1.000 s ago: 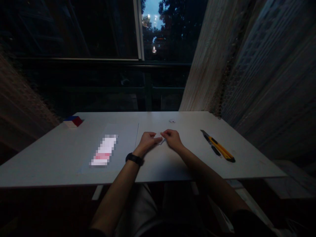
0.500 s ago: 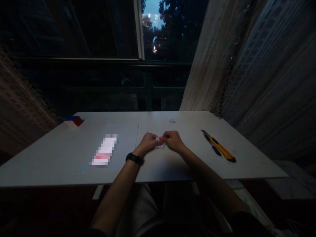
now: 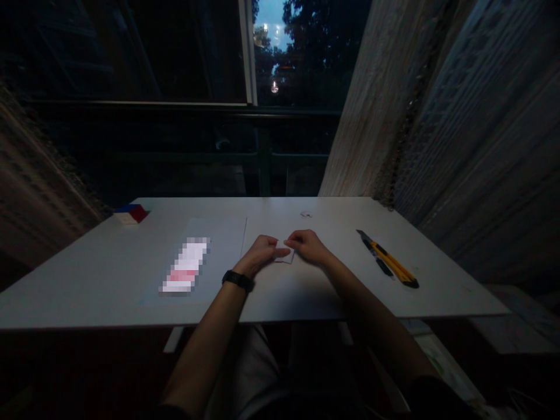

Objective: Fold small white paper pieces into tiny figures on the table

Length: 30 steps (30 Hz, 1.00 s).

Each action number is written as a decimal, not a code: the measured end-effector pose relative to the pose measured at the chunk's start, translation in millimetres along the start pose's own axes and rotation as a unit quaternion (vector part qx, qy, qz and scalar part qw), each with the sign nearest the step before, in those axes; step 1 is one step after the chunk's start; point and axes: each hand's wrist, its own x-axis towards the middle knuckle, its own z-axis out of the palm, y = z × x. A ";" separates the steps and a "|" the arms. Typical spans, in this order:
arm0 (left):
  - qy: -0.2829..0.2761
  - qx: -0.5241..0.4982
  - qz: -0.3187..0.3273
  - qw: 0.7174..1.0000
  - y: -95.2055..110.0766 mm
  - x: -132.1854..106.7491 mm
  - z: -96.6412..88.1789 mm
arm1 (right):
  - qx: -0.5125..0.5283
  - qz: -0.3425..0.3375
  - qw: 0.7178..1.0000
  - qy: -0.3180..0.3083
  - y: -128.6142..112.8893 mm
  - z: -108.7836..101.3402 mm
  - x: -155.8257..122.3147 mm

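Note:
Both my hands meet at the middle of a white table in dim light. My left hand, with a black watch on its wrist, and my right hand are closed, each pinching an edge of a small white folded piece of paper. The paper rests low, on or just above the tabletop. Most of it is hidden by my fingers.
A yellow-and-black utility knife lies to the right. A sheet with a blurred white-and-pink patch lies to the left. A red-blue-white cube sits at the far left corner, and a tiny scrap lies beyond my hands. Curtains flank a dark window.
My fingers have shifted slightly on the paper, and it now lies a little flatter and lower between my hands. Nothing else on the table moved.

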 end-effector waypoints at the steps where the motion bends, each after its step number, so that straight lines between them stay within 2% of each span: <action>1: 0.001 -0.017 -0.004 1.000 0.4 0.1 0.3 | -0.010 0.003 1.000 0.013 0.4 0.1 0.4; 3: 0.011 -0.058 -0.009 0.998 1.2 0.8 1.3 | -0.019 0.014 0.999 0.041 1.8 1.1 1.6; 6: 0.059 -0.109 -0.004 0.992 1.6 2.6 2.7 | -0.010 0.041 0.996 0.081 4.9 3.3 3.7; 9: 0.098 -0.132 0.004 0.986 2.2 2.9 2.9 | 0.027 0.060 0.995 0.080 7.1 4.0 4.9; 12: 0.080 -0.142 0.007 0.987 4.2 1.2 2.8 | 0.067 0.067 0.993 0.065 7.5 3.1 4.8; 15: 0.054 -0.125 0.015 0.991 6.2 -0.5 3.6 | 0.060 0.077 0.992 0.077 6.6 2.7 4.2; 18: 0.067 -0.103 0.025 0.992 6.5 -0.7 4.2 | 0.055 0.082 0.992 0.075 5.0 2.6 3.5; 21: 0.058 -0.097 0.020 0.993 6.2 -0.7 3.5 | 0.106 0.097 0.989 0.028 3.1 -0.1 2.2; 26: 0.004 -0.059 0.011 0.998 5.7 -1.4 1.3 | 0.245 0.105 0.961 -0.073 0.8 -11.6 -1.0; 30: -0.022 -0.034 0.011 0.999 3.1 -0.3 1.2 | 0.244 0.082 0.957 -0.134 1.2 -18.8 -2.1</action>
